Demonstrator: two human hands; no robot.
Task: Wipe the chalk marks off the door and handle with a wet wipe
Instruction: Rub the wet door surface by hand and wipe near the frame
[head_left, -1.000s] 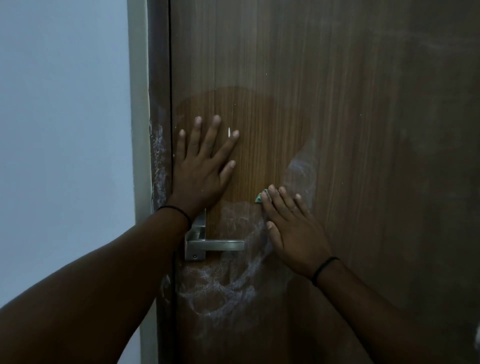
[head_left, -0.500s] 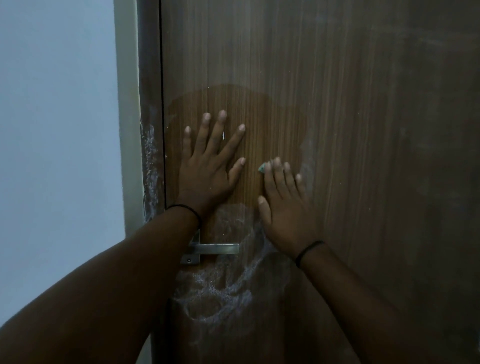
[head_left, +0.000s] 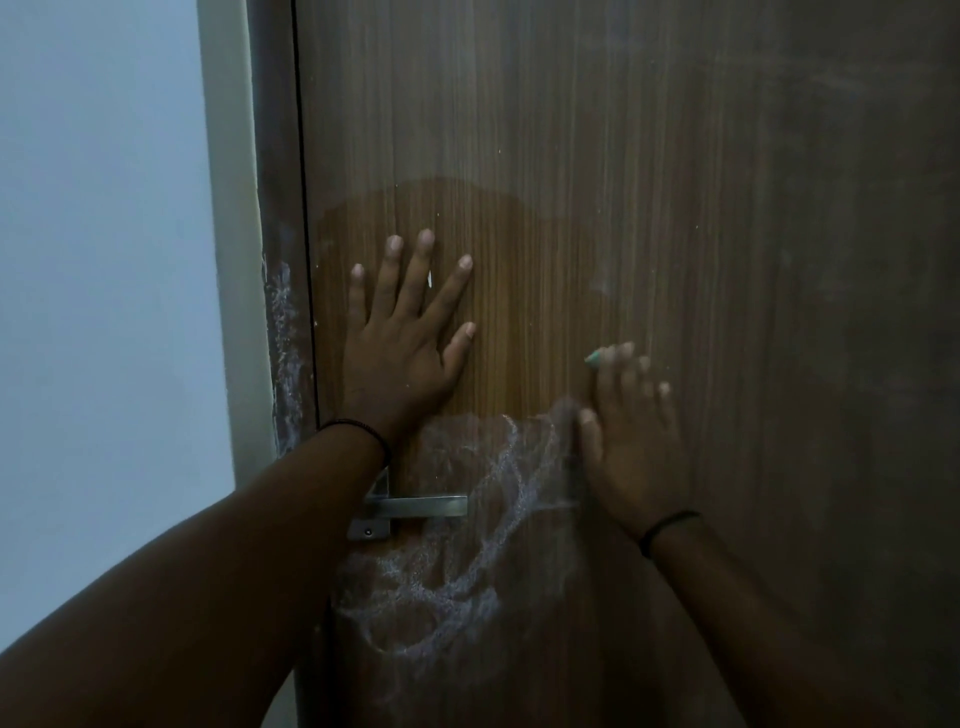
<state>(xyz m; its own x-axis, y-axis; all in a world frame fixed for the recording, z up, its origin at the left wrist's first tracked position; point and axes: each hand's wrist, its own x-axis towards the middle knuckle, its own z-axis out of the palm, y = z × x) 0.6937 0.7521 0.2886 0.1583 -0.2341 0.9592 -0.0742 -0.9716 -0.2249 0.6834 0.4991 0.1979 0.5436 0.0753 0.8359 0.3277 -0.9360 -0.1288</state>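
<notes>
Your left hand (head_left: 402, 338) lies flat, fingers spread, on the door (head_left: 675, 208); your right hand (head_left: 631, 431) presses the wet wipe (head_left: 594, 357) (mostly hidden) beside the chalk marks (head_left: 467, 545).

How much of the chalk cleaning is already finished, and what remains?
Done: a darker, damp patch on the door looks clean. In hand: the right hand presses the wet wipe flat at the patch's edge; the left hand braces the door. Left: chalk marks around and below the handle, and chalk on the door frame.
</notes>
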